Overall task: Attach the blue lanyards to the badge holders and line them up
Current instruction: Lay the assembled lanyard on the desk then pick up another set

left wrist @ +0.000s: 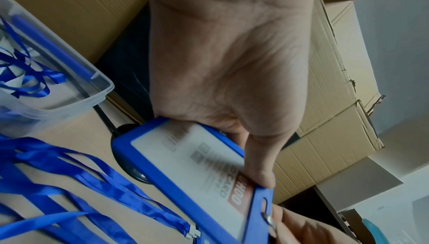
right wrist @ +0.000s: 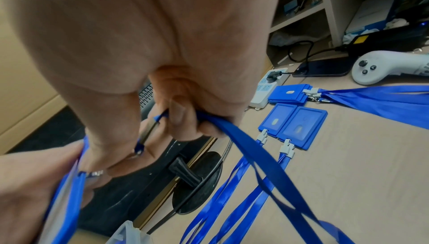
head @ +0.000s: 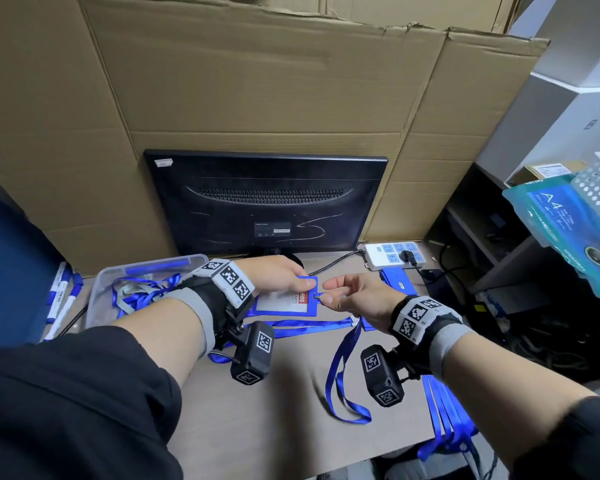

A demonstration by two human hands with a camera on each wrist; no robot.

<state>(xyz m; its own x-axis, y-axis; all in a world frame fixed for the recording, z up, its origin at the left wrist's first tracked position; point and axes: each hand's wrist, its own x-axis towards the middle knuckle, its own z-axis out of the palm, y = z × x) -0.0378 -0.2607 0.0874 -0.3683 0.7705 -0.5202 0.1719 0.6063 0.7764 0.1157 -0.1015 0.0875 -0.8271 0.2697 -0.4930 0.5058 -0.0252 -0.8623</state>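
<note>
Hands meet at the centre of the head view, just above a desk (head: 264, 424). The left hand (head: 274, 273) grips a blue badge holder (head: 288, 301) by its long edge, thumb pressed along the frame, with the printed card facing up. The right hand (head: 354, 294) pinches the metal clip (right wrist: 148, 132) at the end of a blue lanyard (head: 340, 368), fingers curled round the strap, and holds the clip's tip at the slot (left wrist: 264, 203) in the holder's short end. Whether the hook is already through the slot is hard to tell. The strap trails down from the right hand and loops on the desk in the lower middle of the frame.

The holder looks like light, rigid plastic, so a firm hold on its edges should keep it from twisting. The lanyard is a thin, limp, slick ribbon that gives no push; it is best handled by its small stiff clip, close to the hook.

In the right wrist view, at middle right, two finished holders (right wrist: 292, 126) lie side by side with straps attached. A clear tub (head: 146, 271) of tangled lanyards sits at centre left of the head view.
</note>
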